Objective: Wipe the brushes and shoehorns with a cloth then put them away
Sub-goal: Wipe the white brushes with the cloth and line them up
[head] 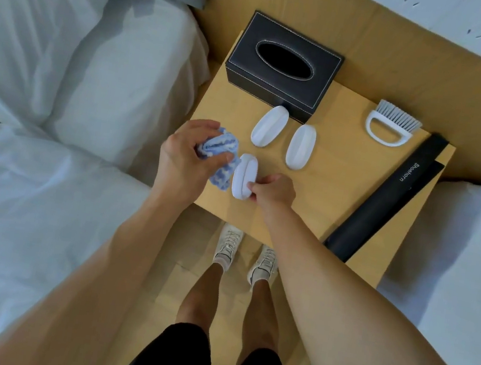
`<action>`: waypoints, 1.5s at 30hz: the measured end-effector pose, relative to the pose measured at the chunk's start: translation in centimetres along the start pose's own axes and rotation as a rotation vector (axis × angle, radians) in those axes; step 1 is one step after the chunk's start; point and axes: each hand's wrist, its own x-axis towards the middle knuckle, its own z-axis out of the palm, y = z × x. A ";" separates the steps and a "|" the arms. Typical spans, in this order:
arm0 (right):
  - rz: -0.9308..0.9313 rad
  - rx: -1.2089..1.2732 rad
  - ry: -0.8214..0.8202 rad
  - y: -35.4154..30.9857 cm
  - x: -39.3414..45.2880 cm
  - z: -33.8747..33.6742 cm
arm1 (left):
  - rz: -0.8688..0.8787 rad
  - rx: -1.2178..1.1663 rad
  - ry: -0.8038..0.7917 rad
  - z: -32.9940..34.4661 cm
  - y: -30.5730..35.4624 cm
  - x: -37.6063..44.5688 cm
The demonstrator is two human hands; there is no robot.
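A: Cloth [218, 156] bunched in left hand [183, 159], soft, beside the brush [244, 176] on the worktop [326, 176].
B: Right hand [273, 190] pinches that brush's near end. Looks light, stiff, smooth plastic; grip its sides.
A: Containers?
B: Tissue box [283, 67], contents hidden. Black shoehorn box [385, 199] far right, shut.

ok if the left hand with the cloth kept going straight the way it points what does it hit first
Probably the oval brush held by the right hand; the left hand and its cloth point right at it, seemingly already touching.
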 end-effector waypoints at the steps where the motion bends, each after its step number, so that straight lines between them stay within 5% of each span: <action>1: 0.012 -0.018 -0.004 0.1 0.0 0.1 | -0.004 -0.001 -0.002 0.0 0.1 0.2; 9: 0.061 -0.060 -0.025 0.4 -0.4 -1.8 | 0.008 -0.019 -0.007 0.6 1.2 1.4; 17: -0.283 -0.527 0.461 -1.1 3.8 -14.5 | 0.081 -0.063 -0.014 2.5 1.9 1.8; 22: -0.352 -0.923 0.305 -3.7 7.8 -18.4 | 0.100 -0.037 -0.025 3.4 2.4 1.6; 26: -0.260 -0.982 0.165 -5.0 8.9 -18.7 | 0.115 -0.012 -0.023 3.2 2.6 1.3; 34: -0.404 -1.013 0.335 -4.7 6.8 -17.4 | 0.107 -0.032 -0.027 3.2 3.6 0.2; 37: -0.384 -0.906 0.329 -4.3 5.5 -17.0 | 0.082 -0.082 -0.053 2.8 4.4 -0.3; 40: -0.382 -0.510 0.275 -4.7 3.5 -18.0 | 0.074 -0.130 -0.079 2.0 6.0 -0.6; 45: -0.441 0.150 -0.044 -5.8 -4.1 -20.6 | 0.141 -0.146 -0.122 0.1 10.8 -1.2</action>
